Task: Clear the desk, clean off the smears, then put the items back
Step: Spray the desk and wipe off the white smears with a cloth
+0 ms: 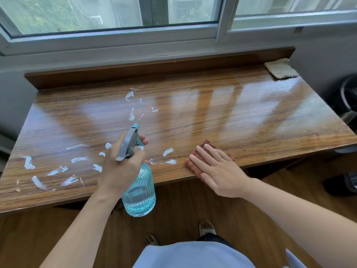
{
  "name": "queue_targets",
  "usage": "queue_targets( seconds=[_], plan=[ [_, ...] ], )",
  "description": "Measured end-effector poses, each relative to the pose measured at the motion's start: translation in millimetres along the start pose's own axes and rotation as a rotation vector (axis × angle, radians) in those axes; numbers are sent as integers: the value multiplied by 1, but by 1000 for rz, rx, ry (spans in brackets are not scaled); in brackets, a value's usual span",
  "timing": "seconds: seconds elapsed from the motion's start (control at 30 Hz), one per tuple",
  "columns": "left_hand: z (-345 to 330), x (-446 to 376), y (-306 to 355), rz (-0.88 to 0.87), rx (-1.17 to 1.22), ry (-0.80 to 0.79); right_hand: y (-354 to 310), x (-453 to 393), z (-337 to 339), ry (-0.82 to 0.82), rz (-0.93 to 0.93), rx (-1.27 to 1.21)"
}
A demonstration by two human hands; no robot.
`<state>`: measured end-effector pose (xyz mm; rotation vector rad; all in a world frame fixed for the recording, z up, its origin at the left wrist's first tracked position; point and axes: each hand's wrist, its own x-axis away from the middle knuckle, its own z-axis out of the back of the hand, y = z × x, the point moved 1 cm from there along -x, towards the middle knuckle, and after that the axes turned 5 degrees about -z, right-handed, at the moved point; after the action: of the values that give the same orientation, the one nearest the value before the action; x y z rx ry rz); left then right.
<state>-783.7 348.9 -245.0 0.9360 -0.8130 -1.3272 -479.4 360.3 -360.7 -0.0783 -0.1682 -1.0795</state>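
left hand (123, 167) curls round a blue spray bottle (139, 192) above the desk (222, 113) front edge, amid white smears (77, 159). right hand (216, 167), fingers spread, presses a brown cloth (195, 168) flat there.

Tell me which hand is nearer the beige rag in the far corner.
Right. The right hand presses the brown cloth at the desk's near edge, below the beige rag. The left hand, gripping the spray bottle, is farther left.

Smears (58, 167) on desk (231, 113) left, cloth (209, 147) front right, folded rag (281, 70) far right corner.
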Motion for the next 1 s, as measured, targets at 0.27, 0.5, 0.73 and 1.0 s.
queue_targets(
  seconds=[0.27, 0.5, 0.73, 1.0],
  plan=[
    [0, 7, 4, 16, 10, 7, 53, 24, -15, 8, -138, 130],
    [-4, 12, 13, 11, -16, 5, -11, 2, -14, 29, -182, 36],
    [-1, 12, 13, 35, -4, -4, -35, -11, -4, 57, -130, -122],
    [6, 32, -4, 147, -148, -119, 5, -56, 14, -59, -348, -313]
  ],
)
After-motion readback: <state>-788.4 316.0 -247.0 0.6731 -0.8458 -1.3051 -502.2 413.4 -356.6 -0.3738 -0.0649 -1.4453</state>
